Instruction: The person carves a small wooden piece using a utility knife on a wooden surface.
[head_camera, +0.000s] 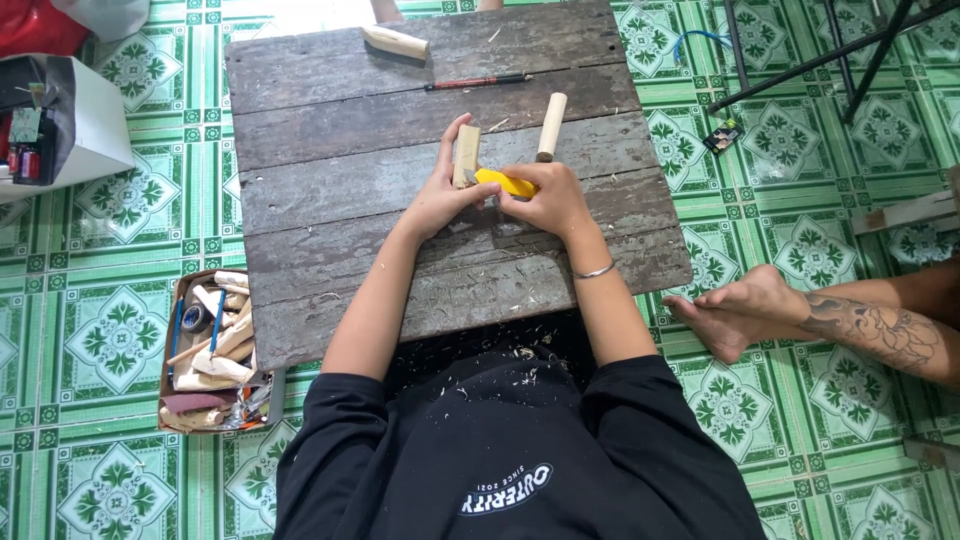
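Note:
My left hand (440, 197) holds a small pale wood block (466, 155) upright on the weathered plank table (330, 130). My right hand (550, 198) grips a yellow-handled knife (505, 182) whose tip is pressed against the block's lower side. The two hands meet at the table's middle. Wood shavings lie on my black shirt and at the table's near edge.
A wooden dowel (549, 127) lies just beyond my right hand. Farther back are a carved wood piece (394, 42) and a thin red-handled tool (476, 82). A cardboard box (212, 352) of wood scraps sits left. Another person's tattooed legs and feet (740, 310) lie on the tiled floor right.

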